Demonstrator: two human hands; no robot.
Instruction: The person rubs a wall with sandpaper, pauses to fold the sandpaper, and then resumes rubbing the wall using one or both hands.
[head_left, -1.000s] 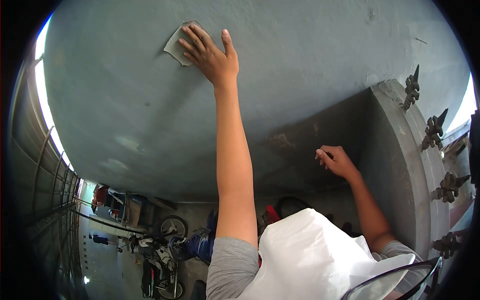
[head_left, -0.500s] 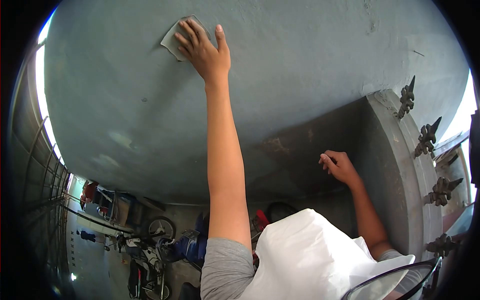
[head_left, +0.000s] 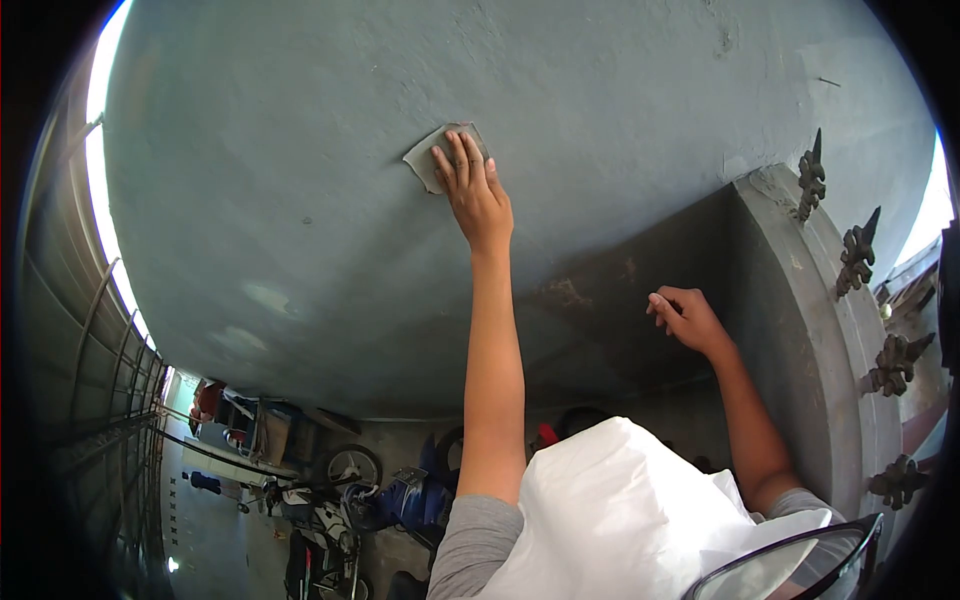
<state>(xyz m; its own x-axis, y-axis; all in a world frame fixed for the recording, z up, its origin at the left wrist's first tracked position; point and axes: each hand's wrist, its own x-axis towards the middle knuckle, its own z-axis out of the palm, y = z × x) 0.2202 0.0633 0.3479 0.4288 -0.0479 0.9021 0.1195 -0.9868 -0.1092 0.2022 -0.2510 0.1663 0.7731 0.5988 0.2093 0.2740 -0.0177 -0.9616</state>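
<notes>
My left hand [head_left: 480,200] is stretched up against a grey-painted wall [head_left: 300,110]. Under its fingers lies a small pale grey-beige sheet that looks like sandpaper [head_left: 422,160], pressed flat to the wall with one corner sticking out on the left. Lower on the right, my right hand [head_left: 688,316] hangs in the air in front of the recessed part of the wall. Its fingers are curled in loosely, and nothing shows in them.
A ledge [head_left: 800,270] with several dark metal spikes [head_left: 856,255] runs down the right side. Parked motorbikes [head_left: 325,525] stand below left, beside a barred gate [head_left: 120,400]. A nail [head_left: 828,81] sticks out of the wall at upper right. White cloth [head_left: 620,510] fills the bottom.
My left hand has slid down and to the right along the wall with the sandpaper, and its thumb has come in closer to the fingers. My right hand has barely moved.
</notes>
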